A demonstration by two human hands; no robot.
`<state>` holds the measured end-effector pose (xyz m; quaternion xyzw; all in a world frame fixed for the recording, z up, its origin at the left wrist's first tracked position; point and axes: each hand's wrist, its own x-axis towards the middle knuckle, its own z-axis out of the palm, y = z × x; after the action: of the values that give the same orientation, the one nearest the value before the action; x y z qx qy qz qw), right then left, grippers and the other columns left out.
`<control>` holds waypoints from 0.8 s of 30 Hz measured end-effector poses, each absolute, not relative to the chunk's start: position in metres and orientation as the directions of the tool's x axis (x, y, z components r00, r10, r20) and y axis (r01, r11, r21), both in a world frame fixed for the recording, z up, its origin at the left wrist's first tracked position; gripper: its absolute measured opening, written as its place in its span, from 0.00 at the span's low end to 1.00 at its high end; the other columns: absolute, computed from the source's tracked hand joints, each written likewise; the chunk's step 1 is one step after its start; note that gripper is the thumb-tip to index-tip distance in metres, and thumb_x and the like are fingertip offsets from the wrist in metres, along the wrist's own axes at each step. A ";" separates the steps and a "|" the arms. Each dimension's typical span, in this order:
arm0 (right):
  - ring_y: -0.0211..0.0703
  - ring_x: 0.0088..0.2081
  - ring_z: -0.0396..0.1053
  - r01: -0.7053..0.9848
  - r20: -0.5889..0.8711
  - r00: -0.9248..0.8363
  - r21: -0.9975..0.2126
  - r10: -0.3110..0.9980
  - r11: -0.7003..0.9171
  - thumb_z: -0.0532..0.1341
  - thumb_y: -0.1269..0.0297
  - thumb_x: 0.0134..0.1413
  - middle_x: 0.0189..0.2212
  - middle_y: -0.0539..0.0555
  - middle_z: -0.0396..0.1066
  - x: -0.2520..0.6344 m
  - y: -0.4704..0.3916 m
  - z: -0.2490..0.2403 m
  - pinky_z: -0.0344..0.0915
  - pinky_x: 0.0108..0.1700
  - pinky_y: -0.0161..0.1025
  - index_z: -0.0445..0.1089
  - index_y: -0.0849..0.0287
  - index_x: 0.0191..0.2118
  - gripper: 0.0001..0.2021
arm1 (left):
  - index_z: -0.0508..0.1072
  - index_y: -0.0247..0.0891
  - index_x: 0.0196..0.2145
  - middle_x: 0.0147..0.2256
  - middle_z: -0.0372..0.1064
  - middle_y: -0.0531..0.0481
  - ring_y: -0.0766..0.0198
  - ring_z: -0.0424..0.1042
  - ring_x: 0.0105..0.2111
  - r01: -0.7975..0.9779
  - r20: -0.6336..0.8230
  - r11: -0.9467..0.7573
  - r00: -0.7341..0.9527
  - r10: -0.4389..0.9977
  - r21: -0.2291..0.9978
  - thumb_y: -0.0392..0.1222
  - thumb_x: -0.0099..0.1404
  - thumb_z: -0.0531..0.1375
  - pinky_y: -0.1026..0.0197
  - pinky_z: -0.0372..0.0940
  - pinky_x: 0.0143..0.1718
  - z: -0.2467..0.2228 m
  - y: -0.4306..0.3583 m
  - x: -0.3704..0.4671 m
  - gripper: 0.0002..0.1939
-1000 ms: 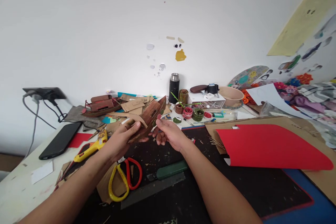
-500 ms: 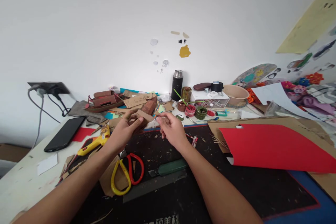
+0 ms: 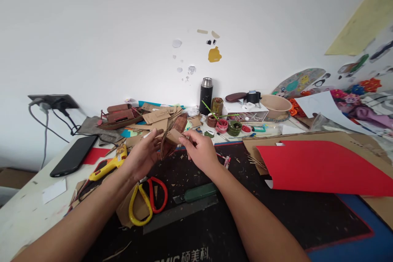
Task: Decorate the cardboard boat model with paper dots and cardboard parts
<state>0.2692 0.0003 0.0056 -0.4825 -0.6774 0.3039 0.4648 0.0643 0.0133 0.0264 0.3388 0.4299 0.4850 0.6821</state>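
My right hand (image 3: 199, 149) pinches a small flat piece of brown cardboard (image 3: 173, 136) between thumb and fingers, above the far edge of the black mat. Facing it, my left hand (image 3: 143, 153) has its fingers apart, close to the cardboard's left end. Behind and below the cardboard shows a reddish-brown, boat-shaped piece (image 3: 166, 150), partly covered; whether my left fingertips touch it I cannot tell. Scissors (image 3: 149, 200) with one yellow and one red handle lie near my left forearm. A green-handled utility knife (image 3: 199, 193) rests on the mat between my arms.
A yellow glue gun (image 3: 109, 166) and a black phone (image 3: 73, 156) lie at left. Behind are a brown model boat (image 3: 119, 118), cardboard scraps (image 3: 159, 115), a black flask (image 3: 206, 96) and paint jars (image 3: 235, 128). Red paper (image 3: 316, 168) covers cardboard at right.
The small cardboard piece has passed from my left hand to my right. My left fingers have opened, and my right hand has shifted slightly left. The view has tilted a little.
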 end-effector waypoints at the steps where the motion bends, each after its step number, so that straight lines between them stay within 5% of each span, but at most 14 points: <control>1: 0.46 0.26 0.72 0.373 0.345 -0.116 -0.854 0.931 0.363 0.62 0.53 0.72 0.21 0.47 0.70 0.269 0.000 0.006 0.62 0.33 0.38 0.79 0.52 0.46 0.11 | 0.80 0.37 0.53 0.51 0.81 0.37 0.53 0.83 0.43 -0.384 -0.294 0.334 0.160 0.942 0.861 0.51 0.73 0.64 0.54 0.79 0.43 0.026 0.015 0.063 0.17; 6: 0.46 0.30 0.75 0.388 0.378 -0.145 -0.828 0.914 0.404 0.62 0.55 0.73 0.23 0.48 0.73 0.268 -0.003 0.008 0.63 0.35 0.38 0.80 0.52 0.48 0.11 | 0.82 0.33 0.48 0.43 0.84 0.39 0.56 0.84 0.38 -0.473 -0.423 0.468 0.204 0.883 0.747 0.42 0.76 0.60 0.56 0.79 0.42 0.030 0.017 0.063 0.13; 10: 0.47 0.31 0.76 0.397 0.391 -0.156 -0.816 0.907 0.420 0.62 0.55 0.73 0.23 0.49 0.74 0.268 -0.003 0.009 0.64 0.36 0.38 0.81 0.52 0.49 0.11 | 0.83 0.36 0.46 0.41 0.85 0.41 0.57 0.83 0.36 -0.495 -0.443 0.512 0.259 0.858 0.702 0.44 0.78 0.58 0.59 0.78 0.37 0.031 0.015 0.064 0.14; 18: 0.47 0.31 0.74 0.469 0.438 -0.182 -0.748 0.880 0.469 0.62 0.55 0.74 0.26 0.50 0.76 0.266 -0.004 0.008 0.62 0.37 0.38 0.81 0.51 0.50 0.11 | 0.84 0.37 0.44 0.42 0.85 0.43 0.59 0.83 0.38 -0.445 -0.429 0.536 0.324 0.843 0.717 0.46 0.78 0.60 0.61 0.77 0.42 0.030 0.015 0.063 0.14; 24: 0.46 0.31 0.73 0.540 0.471 -0.169 -0.690 0.866 0.481 0.62 0.53 0.73 0.28 0.51 0.77 0.264 -0.003 0.004 0.61 0.37 0.38 0.80 0.53 0.49 0.12 | 0.83 0.34 0.51 0.49 0.84 0.38 0.54 0.83 0.44 -0.449 -0.303 0.423 0.316 0.899 0.787 0.47 0.74 0.65 0.58 0.77 0.47 0.026 0.020 0.060 0.16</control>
<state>0.2642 -0.0035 0.0041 -0.4739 -0.7416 0.1864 0.4367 0.0599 0.0202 0.0255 0.2980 0.3776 0.4468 0.7543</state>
